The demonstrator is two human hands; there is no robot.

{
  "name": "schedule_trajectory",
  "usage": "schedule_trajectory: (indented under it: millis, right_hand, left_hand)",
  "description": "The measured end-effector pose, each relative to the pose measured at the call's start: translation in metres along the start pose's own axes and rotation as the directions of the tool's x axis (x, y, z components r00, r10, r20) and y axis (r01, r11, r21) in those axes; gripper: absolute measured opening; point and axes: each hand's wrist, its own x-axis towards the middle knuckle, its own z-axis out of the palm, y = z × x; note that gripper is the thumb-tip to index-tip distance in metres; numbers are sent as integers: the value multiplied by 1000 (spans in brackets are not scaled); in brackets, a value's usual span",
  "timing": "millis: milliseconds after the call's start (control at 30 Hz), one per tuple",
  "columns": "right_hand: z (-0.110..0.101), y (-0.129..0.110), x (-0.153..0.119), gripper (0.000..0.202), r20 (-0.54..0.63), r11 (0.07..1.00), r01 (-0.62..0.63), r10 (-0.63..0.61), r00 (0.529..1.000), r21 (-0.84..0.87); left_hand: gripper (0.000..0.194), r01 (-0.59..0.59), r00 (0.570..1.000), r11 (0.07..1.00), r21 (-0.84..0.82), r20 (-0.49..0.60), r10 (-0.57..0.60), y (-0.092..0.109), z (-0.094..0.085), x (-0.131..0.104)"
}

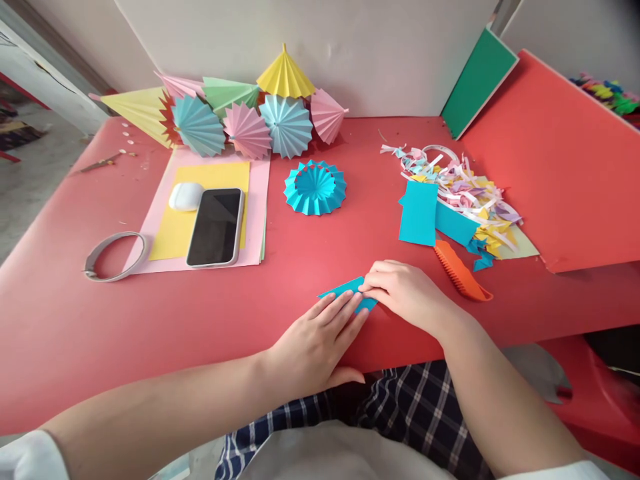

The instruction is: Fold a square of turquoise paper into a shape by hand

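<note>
A small blue piece of paper [352, 285] lies near the front edge of the red table, partly covered by both hands. My left hand [316, 339] rests flat on it with fingers stretched out and the thumb apart. At its right end, the bent fingers of my right hand [403, 291] pinch the paper's edge. Beyond my hands sits a blue pleated paper rosette [315, 188]. To the right are a blue paper rectangle [419, 215] and an orange comb-like tool [459, 272] with teeth along one side.
Several pleated paper umbrellas [249, 130] line the back. A phone [216, 228] and a white case [185, 197] lie on yellow and pink sheets at left, near a grey ring-shaped band [111, 260]. Paper scraps [467, 183] are heaped at right before a red board [560, 173].
</note>
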Motion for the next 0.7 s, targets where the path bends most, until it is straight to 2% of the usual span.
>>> schedule_trajectory:
  millis: [100,233,467,600,700]
  right_hand:
    - [0,0,0,13,0,1000,0,0,1000,-7]
    - [1,0,0,13,-14,1000,8,-8,1000,-5]
    - [-1,1,0,15,-17,1000,1,-1,1000,27]
    - [2,1,1,16,-46,994,86,-83,995,65]
    - [8,-5,4,14,-140,988,149,-141,980,42]
  left_hand:
    - [80,47,998,999,-20,46,-46,3,1,-3]
    - [80,126,991,992,12,44,-127,4,-3,-9]
    - [64,280,959,953,114,-74,-273,7,-4,-23]
    - [60,299,948,948,112,-149,-282,8,-3,-22]
    - [54,319,937,943,96,-183,-299,9,-2,-20]
